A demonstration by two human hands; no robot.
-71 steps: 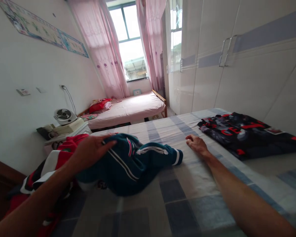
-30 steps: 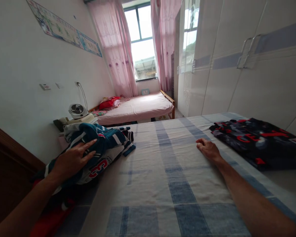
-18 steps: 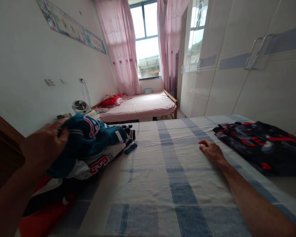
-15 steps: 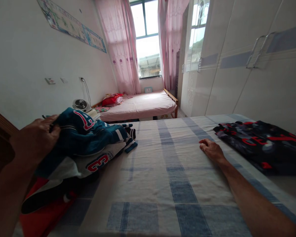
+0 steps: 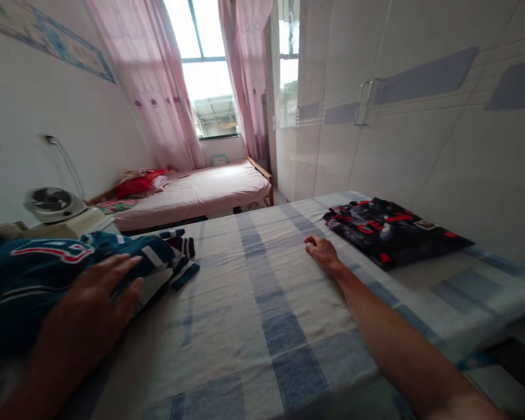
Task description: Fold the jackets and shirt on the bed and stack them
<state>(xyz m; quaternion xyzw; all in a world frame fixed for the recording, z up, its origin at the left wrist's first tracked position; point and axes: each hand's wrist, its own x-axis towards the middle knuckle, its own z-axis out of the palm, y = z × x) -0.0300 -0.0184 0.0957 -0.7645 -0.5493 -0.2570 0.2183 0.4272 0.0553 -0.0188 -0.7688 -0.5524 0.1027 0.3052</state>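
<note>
My left hand (image 5: pixel 87 315) is blurred, with its fingers stretched out and thumb apart. It is over a teal varsity-style jacket (image 5: pixel 114 248) with white stripes, which lies in a loose heap at the left of the bed; the hand hides part of it, and whether they touch is unclear. My right hand (image 5: pixel 322 251) rests on the checked bedsheet (image 5: pixel 271 291), fingers curled in loosely with nothing seen in them. To its right lies a black garment (image 5: pixel 394 233) with red lettering, folded flat.
Behind this bed stands another bed (image 5: pixel 201 192) with pink bedding and a red bundle (image 5: pixel 142 184). A small fan (image 5: pixel 52 201) sits at the left. White wardrobes (image 5: pixel 398 146) line the right side, and pink curtains (image 5: pixel 157 76) frame the window.
My left hand has let go of the jacket's gripped edge and opened, moving right across it. The view has swung right, and my right hand still rests on the sheet.
</note>
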